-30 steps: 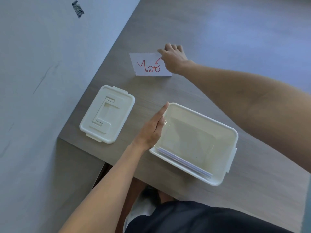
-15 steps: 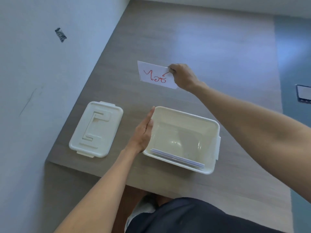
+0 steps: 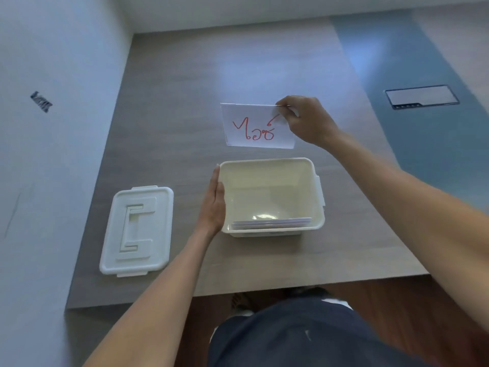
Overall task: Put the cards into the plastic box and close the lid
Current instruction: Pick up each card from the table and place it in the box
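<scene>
Above the far rim of the plastic box point(image 3: 312, 165), your right hand point(image 3: 308, 121) pinches a white card point(image 3: 258, 127) by its upper right corner, thumb and fingertips closed on the edge, so the card hangs free with its red writing facing you. Your left hand point(image 3: 213, 202) lies flat and open against the box's left wall, fingers together, bracing it without gripping anything. Inside the box, a small stack of cards point(image 3: 270, 221) stands or leans along the near wall; only their top edges show, so you cannot tell how many there are. The lid point(image 3: 137, 230) sits on the table point(image 3: 172, 102) just to the left, top side up and well clear of the opening. The main risk, as I judge it, comes from that one-corner hold: the card can swing or twist as you lower it, catch its bottom edge on the far rim and bend, or slip out onto the table. Bring it over the opening before letting it drop. A card released flat may also settle across the bottom instead of joining the stack, and if any card ends up propped with an edge above the rim, the lid will not seat and its latches will not snap down. Keep your left hand pressing the wall, since a nudge from the card or your right wrist could slide the light box.
</scene>
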